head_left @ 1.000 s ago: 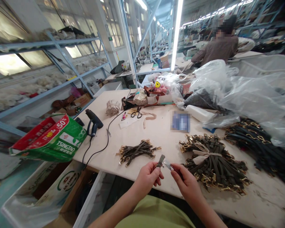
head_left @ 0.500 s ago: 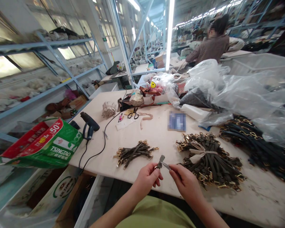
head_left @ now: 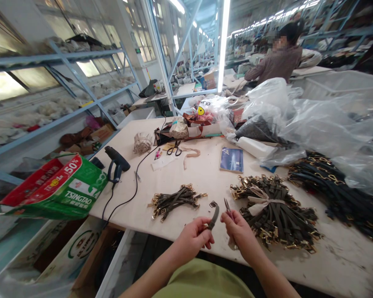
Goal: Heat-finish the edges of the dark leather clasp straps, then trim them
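Observation:
My left hand (head_left: 196,235) is closed around one end of a short dark olive strap (head_left: 216,215). The strap curves upward from the fingers, and a small metal buckle shows at its top. To the right, my right hand (head_left: 238,231) grips a pair of thread snips (head_left: 226,204), with the pointed tips up and apart from the strap. Beyond my left hand lies a loose pile of similar straps (head_left: 175,199) with gold-coloured hardware. A larger bundle of straps (head_left: 275,211), tied with a pale band, sits just right of my right hand.
On the table (head_left: 136,219) lie a heat gun (head_left: 117,163) with a black cord, black scissors (head_left: 174,149) and a blue booklet (head_left: 231,159). Black straps (head_left: 332,182) and clear plastic bags (head_left: 317,120) fill the right side. A green bag (head_left: 71,190) stands left; a person works behind.
The snips have moved away from the strap, to the right and more upright. The strap in my left hand now stands up in a longer curve with its buckle showing.

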{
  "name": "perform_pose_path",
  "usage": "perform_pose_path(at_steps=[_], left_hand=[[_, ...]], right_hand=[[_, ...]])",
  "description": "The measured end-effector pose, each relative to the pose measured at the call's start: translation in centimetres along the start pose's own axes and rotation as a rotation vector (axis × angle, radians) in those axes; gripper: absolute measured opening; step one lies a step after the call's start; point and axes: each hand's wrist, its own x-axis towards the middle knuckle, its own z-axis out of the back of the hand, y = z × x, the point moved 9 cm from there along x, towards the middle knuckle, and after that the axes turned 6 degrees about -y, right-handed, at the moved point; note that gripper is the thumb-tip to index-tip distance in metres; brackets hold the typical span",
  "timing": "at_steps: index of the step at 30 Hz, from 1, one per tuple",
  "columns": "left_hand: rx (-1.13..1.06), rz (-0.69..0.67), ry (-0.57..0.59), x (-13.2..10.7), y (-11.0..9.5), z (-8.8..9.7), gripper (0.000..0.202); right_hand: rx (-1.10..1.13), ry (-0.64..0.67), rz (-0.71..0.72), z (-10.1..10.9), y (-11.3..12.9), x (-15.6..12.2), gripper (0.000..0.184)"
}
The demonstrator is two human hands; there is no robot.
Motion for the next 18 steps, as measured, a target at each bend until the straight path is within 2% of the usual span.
perform_pose_path(at_steps=[2,5,7,12,15,18], left_hand=[[0.12,-0.028,0.05,-0.4,0.2,-0.5,0.027],[0.214,-0.085,0.05,-0.3,0.2,-0.3,0.029],[0.111,-0.069,0.015,0.6,0.3,0.3,0.038],[-0.395,0.037,-0.16,2.8,0.2,1.8,0.045],[-0.445,0.057,-0.237,2.7,-0.3,2.1,0.044],[-0.404,0.051,-0.264,2.1,-0.9,2.2,0.041]], right_hand=[[0.108,0.007,-0.045,-0.7,0.2,0.0,0.035],[0.148,-0.014,-0.02,-1.1,0.8,-0.4,0.034],[0.103,0.031,0.043,-1.9,1.1,-1.1,0.033],[-0.1,0.227,0.242,-4.6,0.7,-3.7,0.027],[-0.181,0.287,0.295,-5.3,0.2,-4.6,0.025],[-0.267,0.286,0.289,-4.7,0.1,-4.5,0.024]])
